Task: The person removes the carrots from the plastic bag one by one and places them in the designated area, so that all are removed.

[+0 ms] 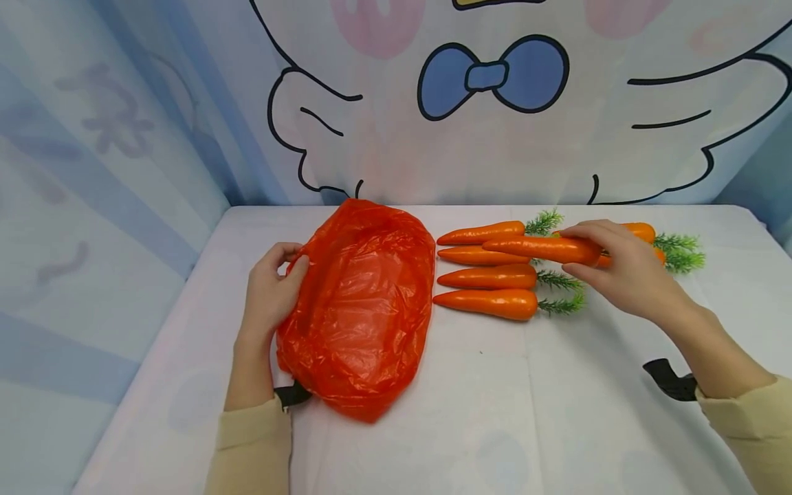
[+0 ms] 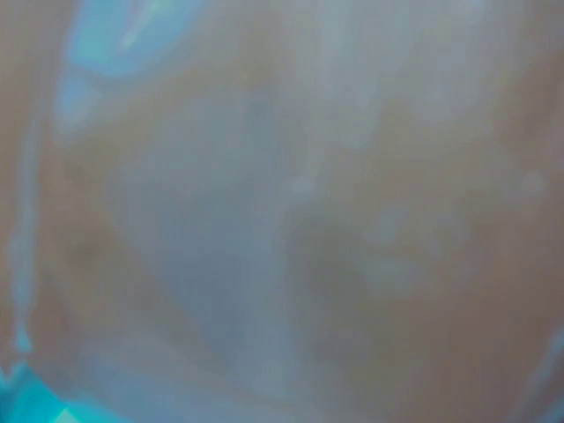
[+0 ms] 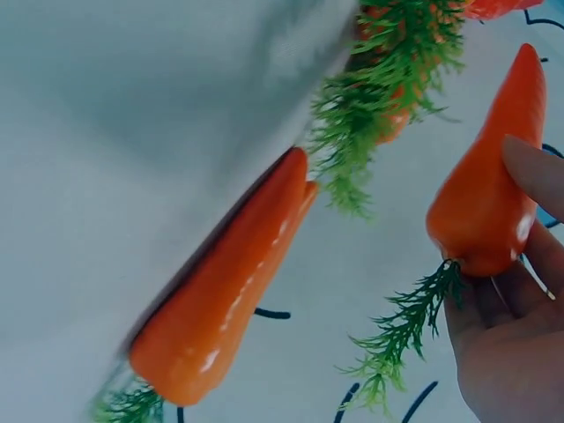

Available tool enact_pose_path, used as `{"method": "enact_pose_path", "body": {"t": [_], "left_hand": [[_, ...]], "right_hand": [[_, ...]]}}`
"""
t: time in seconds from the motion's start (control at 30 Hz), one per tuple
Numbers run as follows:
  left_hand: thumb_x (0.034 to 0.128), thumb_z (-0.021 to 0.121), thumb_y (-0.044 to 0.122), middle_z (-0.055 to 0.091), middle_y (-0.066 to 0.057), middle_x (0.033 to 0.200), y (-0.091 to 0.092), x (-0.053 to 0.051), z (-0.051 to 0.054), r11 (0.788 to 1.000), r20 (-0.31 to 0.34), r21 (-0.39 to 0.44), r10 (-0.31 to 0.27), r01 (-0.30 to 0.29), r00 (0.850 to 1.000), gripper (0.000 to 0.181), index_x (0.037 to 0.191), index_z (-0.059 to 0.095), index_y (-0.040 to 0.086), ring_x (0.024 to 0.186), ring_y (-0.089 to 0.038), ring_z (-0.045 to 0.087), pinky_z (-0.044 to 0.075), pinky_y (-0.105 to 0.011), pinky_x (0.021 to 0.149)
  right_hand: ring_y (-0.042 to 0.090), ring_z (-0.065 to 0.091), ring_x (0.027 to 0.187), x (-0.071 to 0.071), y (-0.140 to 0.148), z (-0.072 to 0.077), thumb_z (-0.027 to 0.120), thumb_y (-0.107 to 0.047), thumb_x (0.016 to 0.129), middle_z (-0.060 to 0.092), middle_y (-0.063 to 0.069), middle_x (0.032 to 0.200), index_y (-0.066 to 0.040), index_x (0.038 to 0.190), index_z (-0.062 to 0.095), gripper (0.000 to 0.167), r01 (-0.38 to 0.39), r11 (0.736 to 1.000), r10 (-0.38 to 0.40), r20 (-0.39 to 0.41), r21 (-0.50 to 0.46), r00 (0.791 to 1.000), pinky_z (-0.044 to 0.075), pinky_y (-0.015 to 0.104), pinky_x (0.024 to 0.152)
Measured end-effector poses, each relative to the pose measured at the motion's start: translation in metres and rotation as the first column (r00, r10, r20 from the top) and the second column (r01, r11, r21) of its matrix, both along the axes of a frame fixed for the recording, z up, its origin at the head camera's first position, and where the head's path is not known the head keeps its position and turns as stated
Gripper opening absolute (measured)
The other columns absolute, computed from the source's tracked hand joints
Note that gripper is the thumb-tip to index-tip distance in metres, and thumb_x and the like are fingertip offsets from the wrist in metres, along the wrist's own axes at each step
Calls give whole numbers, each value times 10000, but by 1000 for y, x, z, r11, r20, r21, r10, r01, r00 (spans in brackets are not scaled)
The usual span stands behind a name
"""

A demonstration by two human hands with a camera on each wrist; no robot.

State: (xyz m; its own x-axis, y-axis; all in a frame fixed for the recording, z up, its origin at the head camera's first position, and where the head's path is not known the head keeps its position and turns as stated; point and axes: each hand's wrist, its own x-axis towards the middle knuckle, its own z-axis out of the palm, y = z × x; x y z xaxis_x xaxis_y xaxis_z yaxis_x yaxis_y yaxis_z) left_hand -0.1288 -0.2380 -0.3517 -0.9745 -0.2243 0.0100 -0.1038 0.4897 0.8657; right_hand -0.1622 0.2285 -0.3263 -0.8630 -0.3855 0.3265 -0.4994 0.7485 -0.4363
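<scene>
A crumpled red plastic bag lies on the left half of the table. My left hand pinches its left edge between thumb and fingers. In my right hand is an orange carrot with a green top, gripped near its thick end and raised above the others. The right wrist view shows this held carrot at the right, thumb across it. Several carrots lie in a row just right of the bag, tips toward it. The left wrist view is too blurred to make out the hand.
More carrots lie behind and partly under my right hand, leafy tops to the right; they also appear as a close pair of carrots in the right wrist view. A white cloth covers the table. Behind it hangs a printed curtain.
</scene>
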Motion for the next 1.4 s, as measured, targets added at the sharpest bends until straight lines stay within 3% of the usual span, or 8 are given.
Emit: {"method": "enact_pose_path", "body": {"t": [0.23, 0.7, 1.1, 1.4], "left_hand": [[1047, 536, 280, 567, -109, 1293, 1, -1, -1, 1000, 6, 11, 2, -2, 1000, 336, 1319, 574, 86, 998, -300, 592, 566, -426, 865], [1049, 539, 262, 572, -109, 1278, 3, -2, 0, 1000, 2, 11, -6, 5, 1000, 327, 1320, 577, 85, 970, -296, 597, 572, -415, 850], [1047, 539, 273, 577, -109, 1265, 1, -2, 0, 1000, -10, 3, -1, 1, 1000, 327, 1313, 582, 87, 955, -290, 600, 573, -406, 844], [1047, 537, 258, 576, -120, 1277, 0, 0, 0, 1000, -14, -1, 0, 0, 1000, 324, 1309, 579, 72, 969, -299, 598, 572, -418, 848]], "right_hand": [[410, 508, 1074, 0, 22, -5, 802, 1, 828, 581, 247, 1268, 26, 1275, 611, 486, 68, 997, -69, 39, 29, 997, 403, 513, 811], [461, 487, 1037, -2, 58, -19, 794, -2, 839, 546, 305, 1241, 75, 1282, 580, 498, 149, 986, -156, 112, 70, 981, 389, 588, 842], [551, 381, 1125, 0, 78, -28, 742, 17, 875, 450, 371, 1289, 105, 1303, 519, 490, 216, 965, -241, 176, 150, 954, 333, 730, 947], [570, 351, 1169, 2, 90, -38, 739, 5, 878, 411, 387, 1314, 110, 1323, 489, 522, 229, 959, -263, 223, 167, 939, 298, 749, 983]]}}
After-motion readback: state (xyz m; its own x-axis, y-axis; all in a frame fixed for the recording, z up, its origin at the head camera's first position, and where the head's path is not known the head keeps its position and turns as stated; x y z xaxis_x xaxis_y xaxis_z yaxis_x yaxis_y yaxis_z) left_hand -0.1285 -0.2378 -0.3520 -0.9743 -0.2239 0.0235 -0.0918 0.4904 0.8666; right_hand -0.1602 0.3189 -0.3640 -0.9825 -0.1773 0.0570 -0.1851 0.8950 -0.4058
